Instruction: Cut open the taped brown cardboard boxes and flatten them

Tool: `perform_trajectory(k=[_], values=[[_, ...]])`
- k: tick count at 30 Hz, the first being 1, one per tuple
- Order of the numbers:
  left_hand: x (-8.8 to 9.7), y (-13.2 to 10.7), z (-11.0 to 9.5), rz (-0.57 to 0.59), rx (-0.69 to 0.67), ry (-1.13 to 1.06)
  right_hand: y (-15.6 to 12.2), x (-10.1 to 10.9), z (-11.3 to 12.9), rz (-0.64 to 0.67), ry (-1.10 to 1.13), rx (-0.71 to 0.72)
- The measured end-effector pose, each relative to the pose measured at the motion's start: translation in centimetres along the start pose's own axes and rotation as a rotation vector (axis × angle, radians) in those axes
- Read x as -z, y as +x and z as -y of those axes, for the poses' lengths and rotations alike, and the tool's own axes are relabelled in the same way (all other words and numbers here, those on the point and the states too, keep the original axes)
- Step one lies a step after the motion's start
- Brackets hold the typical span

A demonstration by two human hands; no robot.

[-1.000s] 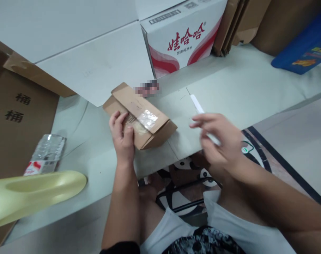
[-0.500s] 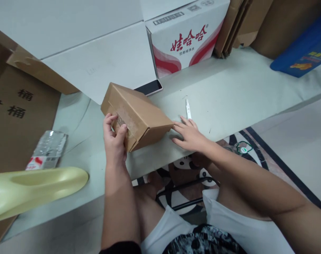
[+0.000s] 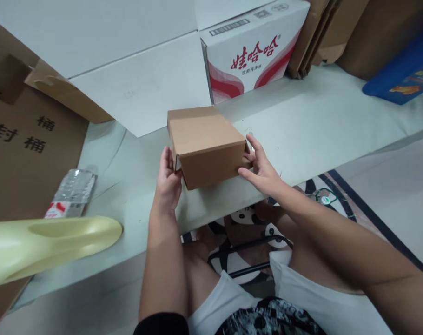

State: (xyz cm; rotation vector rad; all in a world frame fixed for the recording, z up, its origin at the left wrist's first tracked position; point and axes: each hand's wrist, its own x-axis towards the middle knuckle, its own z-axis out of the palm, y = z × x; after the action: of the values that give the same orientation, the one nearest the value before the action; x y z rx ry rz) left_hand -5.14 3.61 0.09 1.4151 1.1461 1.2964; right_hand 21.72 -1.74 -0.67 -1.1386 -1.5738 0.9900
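Note:
Between my two hands is a brown cardboard box point(image 3: 208, 135), its plain top and near side facing me. My left hand point(image 3: 168, 181) grips the box's left end, fingers along that side and thumb near the front corner. At the right end, my right hand point(image 3: 262, 167) holds the box with its thumb at the front corner and its fingers around the side, where a flap stands slightly out. The box appears tilted, its near edge towards me; whether its underside touches the table cannot be made out.
Large white boxes point(image 3: 145, 88) and a red-and-white water carton point(image 3: 253, 60) stand behind. On the left are a clear plastic bottle point(image 3: 74, 190), a pale yellow smooth object point(image 3: 75, 237) and a big brown carton point(image 3: 33, 172). A blue container point(image 3: 399, 74) stands far right on the cloth-covered table point(image 3: 323, 125).
The box has turned and shifted right, its top now facing up. My right hand has moved from beside its corner to holding its right end. The phone and white pen-like tool are now mostly hidden.

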Motion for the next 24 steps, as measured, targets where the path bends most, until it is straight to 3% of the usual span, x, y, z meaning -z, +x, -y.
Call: perform_trajectory(k=[3,7,12,20,24], values=[[-0.2,-0.2,-0.4,-0.047,0.140,-0.137,0.0,0.1,-0.1,-0.038,-0.026,-0.048],[-0.5,-0.5,-0.9,-0.040,0.122,-0.152,0.0,0.1,-0.1,-0.124,-0.070,-0.072],[-0.7,-0.4,-0.5,-0.065,0.006,0.091,-0.1,0.2,0.2,-0.216,-0.093,-0.112],[-0.2,-0.5,-1.1,-0.140,-0.002,0.395,0.1,0.7,0.9,-0.255,-0.118,-0.052],[0.8,-1.0,-1.7,-0.097,0.048,0.042,0.5,1.0,0.7,-0.316,-0.137,-0.039]])
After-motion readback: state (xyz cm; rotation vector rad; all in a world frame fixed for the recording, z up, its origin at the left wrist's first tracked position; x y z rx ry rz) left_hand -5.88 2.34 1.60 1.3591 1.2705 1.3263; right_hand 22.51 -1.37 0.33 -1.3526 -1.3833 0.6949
